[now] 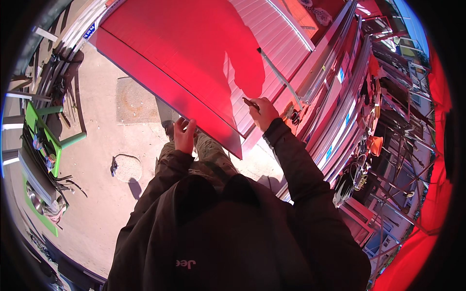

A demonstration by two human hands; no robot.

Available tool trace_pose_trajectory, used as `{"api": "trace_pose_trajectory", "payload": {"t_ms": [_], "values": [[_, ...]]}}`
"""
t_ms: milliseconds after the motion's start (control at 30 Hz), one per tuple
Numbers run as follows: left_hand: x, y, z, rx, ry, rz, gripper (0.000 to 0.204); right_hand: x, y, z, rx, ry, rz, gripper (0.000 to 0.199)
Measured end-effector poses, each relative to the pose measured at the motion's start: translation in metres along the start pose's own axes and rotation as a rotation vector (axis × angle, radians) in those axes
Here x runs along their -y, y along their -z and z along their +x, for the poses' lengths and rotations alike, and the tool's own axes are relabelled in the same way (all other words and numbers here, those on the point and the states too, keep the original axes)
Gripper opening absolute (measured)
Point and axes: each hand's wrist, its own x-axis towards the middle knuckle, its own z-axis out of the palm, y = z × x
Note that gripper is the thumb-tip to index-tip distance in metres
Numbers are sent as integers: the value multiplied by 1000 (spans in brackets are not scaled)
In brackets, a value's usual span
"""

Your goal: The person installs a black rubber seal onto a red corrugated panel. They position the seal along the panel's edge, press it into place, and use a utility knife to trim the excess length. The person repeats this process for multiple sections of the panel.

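Observation:
A large flat panel (160,53), tinted red by the light, spans the upper middle. At its near edge is my left hand (184,138), its fingers curled against the rim. My right hand (263,114) is raised past the panel's near right corner, closed around a short, dark, pen-like tool (250,103); its exact kind is unclear. Beyond that hand a thin metal bar (280,77) lies slanted across pale ribbed slats (286,41). Black scissor-like handles (294,116) rest to the right of my right hand.
Long metal profiles (335,111) are stacked along the right, beside cluttered racks and a red cover (412,252). On the left stands a green-framed stand (36,131) holding small items. A square mat (136,101) and a dark cord loop (115,166) lie on the floor.

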Motion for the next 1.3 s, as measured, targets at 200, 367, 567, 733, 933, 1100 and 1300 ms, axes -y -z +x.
{"api": "trace_pose_trajectory", "payload": {"t_ms": [200, 367, 567, 733, 933, 1100, 1300], "values": [[-107, 43, 70, -460, -770, 640, 62, -134, -41, -79, -540, -577, 199, 25], [-172, 24, 113, -239, -939, 1049, 47, -157, -4, -68, -702, -714, 3, 34], [-187, 8, 130, -109, -910, 1384, 49, -159, -33, -48, -733, -671, 133, 39], [-177, 28, 128, -108, -919, 1409, 55, -137, -25, -27, -593, -665, 192, 41], [-193, 43, 134, 228, -953, 1303, 53, -190, -48, -17, -712, -730, 197, 59], [-212, 116, 130, 348, -1014, 1302, 55, -84, -83, 62, -743, -596, -56, 56], [-207, 288, 153, -173, -517, 1334, 55, 122, -160, 179, -386, -107, 103, 53]]}}
